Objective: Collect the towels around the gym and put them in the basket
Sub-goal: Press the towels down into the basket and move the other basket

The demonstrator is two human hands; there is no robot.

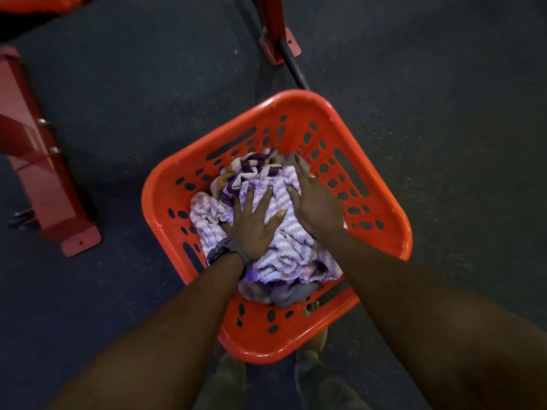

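Both hands down in the orange basket [381, 263]: left hand [254, 224] flat with fingers spread, right hand [315, 202] flat beside it, each pressing the purple-white towels [291, 253] piled inside and gripping nothing. Looks like the packing-down stage; can't tell if towels remain elsewhere, none show on the dark floor [133, 113]. Red equipment frame [38, 161] stands left, another red post [276, 34] just beyond the basket; neither blocks it.

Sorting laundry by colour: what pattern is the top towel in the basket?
Lilac-and-white zigzag stripes on the top towel, seen in the head view.
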